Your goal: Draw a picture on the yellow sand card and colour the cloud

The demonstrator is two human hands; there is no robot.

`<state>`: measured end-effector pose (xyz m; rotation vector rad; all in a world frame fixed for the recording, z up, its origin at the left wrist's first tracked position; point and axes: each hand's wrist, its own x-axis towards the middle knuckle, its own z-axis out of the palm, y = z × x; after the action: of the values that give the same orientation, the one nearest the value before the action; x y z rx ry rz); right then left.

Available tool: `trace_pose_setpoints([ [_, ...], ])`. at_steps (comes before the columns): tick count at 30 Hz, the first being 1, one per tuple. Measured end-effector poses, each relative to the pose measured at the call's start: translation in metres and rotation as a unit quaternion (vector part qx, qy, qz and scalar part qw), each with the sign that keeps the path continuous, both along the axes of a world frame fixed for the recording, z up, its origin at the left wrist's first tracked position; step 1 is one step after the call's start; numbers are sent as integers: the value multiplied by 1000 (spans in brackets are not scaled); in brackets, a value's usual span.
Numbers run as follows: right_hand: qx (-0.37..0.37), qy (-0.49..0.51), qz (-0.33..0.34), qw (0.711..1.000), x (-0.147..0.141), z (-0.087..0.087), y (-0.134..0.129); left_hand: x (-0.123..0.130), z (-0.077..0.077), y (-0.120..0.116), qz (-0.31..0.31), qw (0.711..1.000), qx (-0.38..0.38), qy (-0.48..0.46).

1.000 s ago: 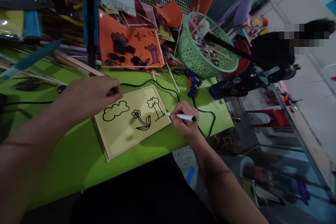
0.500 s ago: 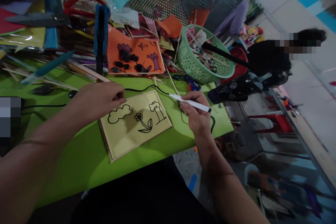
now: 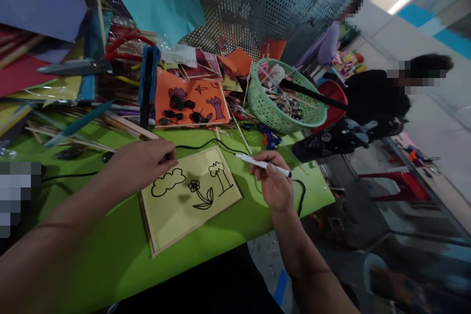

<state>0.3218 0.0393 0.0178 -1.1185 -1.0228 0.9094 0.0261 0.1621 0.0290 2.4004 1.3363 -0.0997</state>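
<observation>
My right hand grips a white marker with a dark end. The marker's narrow tip points left, above the table and apart from the drawing. Below my hands lies a yellow card in a thin stick frame, with a cloud, a flower and a tree drawn in black outline. At the card's upper left corner my left hand is closed, its fingers curled in. Whatever may be inside those fingers is hidden. A black cord runs across the table behind the card.
Behind stand an orange picture with dark stones, a green basket of sticks, and a blue clamp. Scissors, papers and loose sticks pile up at left. A dark tumbler is near the right edge. A person sits beyond.
The view has tilted, so the scene sits lower in the picture. My right hand still grips the marker, now turned slightly. My left hand stays by the card's corner, and the drawing looks the same.
</observation>
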Motion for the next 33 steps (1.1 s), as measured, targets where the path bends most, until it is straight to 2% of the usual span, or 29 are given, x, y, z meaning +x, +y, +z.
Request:
trace_pose_setpoints([
  [6, 7, 35, -17, 999, 1, 3, -3, -5, -6, 2, -8, 1000, 2, -4],
  [15, 11, 70, -22, 997, 5, 7, -6, -3, -3, 0, -3, 1000, -6, 4],
  [22, 3, 71, -26, 997, 5, 9, -8, -8, -8, 2, -7, 1000, 7, -16],
  [29, 15, 44, -36, 998, 4, 9, -4, -3, 2, -1, -11, 1000, 15, 4],
  [33, 28, 38, -65, 997, 4, 9, 0, -5, 6, -1, -9, 1000, 22, 8],
])
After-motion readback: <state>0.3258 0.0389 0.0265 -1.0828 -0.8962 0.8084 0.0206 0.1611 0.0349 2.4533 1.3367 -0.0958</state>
